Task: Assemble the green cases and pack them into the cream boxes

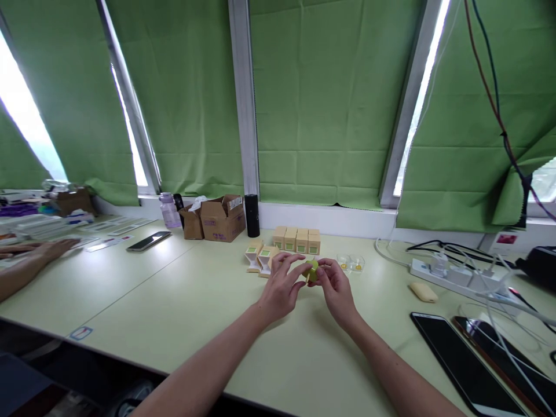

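Both my hands meet over the middle of the pale green table [186, 301]. My left hand [282, 286] and my right hand [334, 286] pinch a small yellow-green object [311, 270] between their fingertips, held just above the tabletop. Just behind them lie two opened small beige boxes [259, 258] on their sides. A row of several upright beige boxes with green labels [297, 240] stands further back. Two tiny clear cups with yellow contents [351, 264] sit to the right of my hands.
Brown cardboard boxes [217, 219], a black cylinder [252, 215] and a lilac bottle [168, 211] stand at the back left. A phone [148, 241] lies left. Another person's hand [47, 250] rests at far left. Right: power strip [452, 274], cables, dark tablets [464, 365], a yellow bar [423, 292].
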`<state>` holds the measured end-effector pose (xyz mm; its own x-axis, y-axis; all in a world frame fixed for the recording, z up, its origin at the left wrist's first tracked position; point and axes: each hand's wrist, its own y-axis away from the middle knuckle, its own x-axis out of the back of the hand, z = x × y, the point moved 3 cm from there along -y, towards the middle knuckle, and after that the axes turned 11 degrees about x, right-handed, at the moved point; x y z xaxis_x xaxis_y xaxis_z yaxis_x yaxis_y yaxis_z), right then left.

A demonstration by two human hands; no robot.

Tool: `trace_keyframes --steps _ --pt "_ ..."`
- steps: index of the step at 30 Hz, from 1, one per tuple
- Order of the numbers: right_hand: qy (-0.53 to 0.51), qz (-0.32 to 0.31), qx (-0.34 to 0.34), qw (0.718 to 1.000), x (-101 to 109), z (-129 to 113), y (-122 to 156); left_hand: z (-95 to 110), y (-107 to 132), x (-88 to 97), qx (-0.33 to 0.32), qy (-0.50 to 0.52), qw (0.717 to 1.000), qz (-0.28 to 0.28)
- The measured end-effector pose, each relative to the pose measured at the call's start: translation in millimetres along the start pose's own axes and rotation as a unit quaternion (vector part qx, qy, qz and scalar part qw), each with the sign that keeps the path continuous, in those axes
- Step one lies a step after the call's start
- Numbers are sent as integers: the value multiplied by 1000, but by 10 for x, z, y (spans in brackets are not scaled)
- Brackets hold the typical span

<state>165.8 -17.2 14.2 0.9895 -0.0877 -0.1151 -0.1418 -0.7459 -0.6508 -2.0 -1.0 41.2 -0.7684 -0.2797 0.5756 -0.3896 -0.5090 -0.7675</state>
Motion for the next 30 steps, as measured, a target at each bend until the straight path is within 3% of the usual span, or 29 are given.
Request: trace_keyframes --steps 11,24,27,30 --pt "-4 -24 -16 1000 -18 6 43 -65 -35 -32 31 57 998 3" --pt "-7 -22 -49 999 21 74 44 -347 10 -200 222 187 955 -60" --pt "39 -22 -47 998 68 144 29 -416 18 -231 268 211 939 -50" --pt "183 -1 -17 983 215 220 -10 -493 1 -249 301 257 918 -37"
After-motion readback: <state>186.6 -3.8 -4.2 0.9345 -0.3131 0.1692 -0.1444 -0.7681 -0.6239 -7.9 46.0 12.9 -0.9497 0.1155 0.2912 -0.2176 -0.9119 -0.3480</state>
